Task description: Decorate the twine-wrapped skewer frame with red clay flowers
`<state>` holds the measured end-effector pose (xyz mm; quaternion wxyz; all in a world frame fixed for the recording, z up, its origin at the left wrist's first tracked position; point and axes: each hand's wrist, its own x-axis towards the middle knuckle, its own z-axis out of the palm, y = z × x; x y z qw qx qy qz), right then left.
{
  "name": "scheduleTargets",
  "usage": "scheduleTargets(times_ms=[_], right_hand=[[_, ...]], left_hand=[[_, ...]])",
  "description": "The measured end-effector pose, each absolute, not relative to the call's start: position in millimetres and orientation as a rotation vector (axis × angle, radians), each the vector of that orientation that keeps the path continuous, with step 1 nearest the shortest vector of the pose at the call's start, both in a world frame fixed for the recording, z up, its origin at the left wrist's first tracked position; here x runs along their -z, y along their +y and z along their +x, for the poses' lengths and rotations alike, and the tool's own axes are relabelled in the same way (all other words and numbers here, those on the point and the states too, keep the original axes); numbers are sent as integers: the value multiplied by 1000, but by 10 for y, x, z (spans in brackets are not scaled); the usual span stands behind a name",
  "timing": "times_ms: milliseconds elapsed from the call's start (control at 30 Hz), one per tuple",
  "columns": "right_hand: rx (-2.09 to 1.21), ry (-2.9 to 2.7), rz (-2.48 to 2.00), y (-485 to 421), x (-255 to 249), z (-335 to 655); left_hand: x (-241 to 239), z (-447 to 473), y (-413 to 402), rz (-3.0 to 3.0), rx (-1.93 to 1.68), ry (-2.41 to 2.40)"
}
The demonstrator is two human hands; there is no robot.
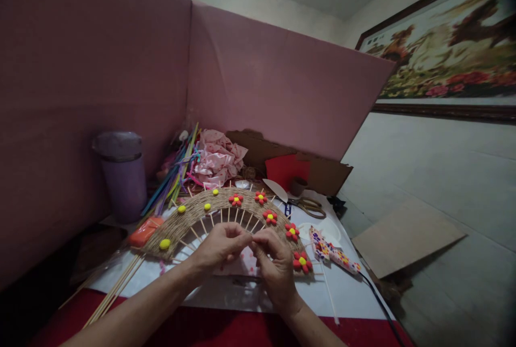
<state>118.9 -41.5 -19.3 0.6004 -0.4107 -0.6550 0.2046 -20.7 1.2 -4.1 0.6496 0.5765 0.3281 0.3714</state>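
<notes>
My left hand [226,245] and my right hand [274,263] meet fingertip to fingertip, both pinched closed. Whatever lies between the fingertips is too small or too hidden to name. Just beyond them an arched fan of thin sticks wound with brown twine [193,220] lies on the white sheet. Red flowers with yellow centres, such as this red flower [292,232], sit along the arch's top and right side. On its left part are several plain yellow dots [165,244]. My hands cover part of the arch's inner edge.
An orange packet [145,231] and loose sticks [116,289] lie at the left, near a purple bin [124,183] and colourful pipe cleaners [177,175]. Scissors [310,207] rest behind the arch. A flower-patterned glue gun [334,253] with a black cord lies right. Pink boards [274,78] stand behind.
</notes>
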Motion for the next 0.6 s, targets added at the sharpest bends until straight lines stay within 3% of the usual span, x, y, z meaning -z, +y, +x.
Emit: scheduleTargets(times_ms=[600], right_hand=[[-349, -1618, -957, -442, 171, 1187]], left_hand=[[50, -214, 46, 1127, -988, 642]])
